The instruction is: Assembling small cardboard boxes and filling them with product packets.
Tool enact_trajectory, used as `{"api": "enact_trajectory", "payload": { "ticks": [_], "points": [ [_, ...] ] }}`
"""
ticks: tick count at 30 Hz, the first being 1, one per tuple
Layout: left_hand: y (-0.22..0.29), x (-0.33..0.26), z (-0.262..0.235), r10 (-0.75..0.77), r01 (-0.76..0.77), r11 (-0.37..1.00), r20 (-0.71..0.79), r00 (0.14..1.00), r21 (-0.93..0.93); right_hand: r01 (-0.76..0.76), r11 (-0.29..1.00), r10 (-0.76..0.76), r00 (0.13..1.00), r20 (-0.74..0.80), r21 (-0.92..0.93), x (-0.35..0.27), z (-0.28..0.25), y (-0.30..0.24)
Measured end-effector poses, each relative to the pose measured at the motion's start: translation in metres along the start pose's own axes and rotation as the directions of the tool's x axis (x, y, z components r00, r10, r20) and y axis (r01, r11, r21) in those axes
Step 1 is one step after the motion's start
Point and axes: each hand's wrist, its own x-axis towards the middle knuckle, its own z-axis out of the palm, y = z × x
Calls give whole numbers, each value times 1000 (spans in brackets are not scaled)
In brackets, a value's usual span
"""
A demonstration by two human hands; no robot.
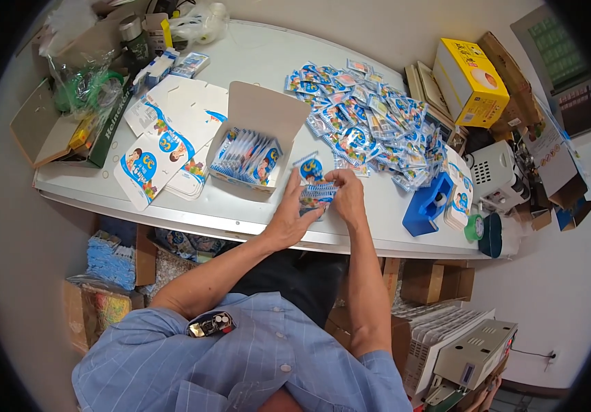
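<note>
Soft, even light shows the table (pixel 254 55) bowed by fisheye distortion.

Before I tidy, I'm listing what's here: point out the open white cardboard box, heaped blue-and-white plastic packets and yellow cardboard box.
Open white cardboard box (pixel 268 110): head view, raised lid's inside.
Heaped blue-and-white plastic packets (pixel 372 125): head view, pile's middle.
Yellow cardboard box (pixel 468 77): head view, largest face.

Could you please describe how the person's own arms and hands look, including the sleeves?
The left grip and right grip are bare human hands, with no gloves visible. The left forearm and right forearm are uncovered, with no watch or bracelet in sight. The left sleeve and right sleeve are light blue with thin, pale grid lines, and end near the elbows.
</note>
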Motion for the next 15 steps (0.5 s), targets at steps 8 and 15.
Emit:
{"api": "enact_trajectory", "payload": {
  "ticks": [8,15],
  "points": [
    [8,17,-1,-34,54,991,159,987,-124,-299,855,232,951,204,424,-47,-17,-3],
    [13,13,11,23,-31,997,118,993,65,-446,722,592,794,-138,529,26,-47,3]
  ]
}}
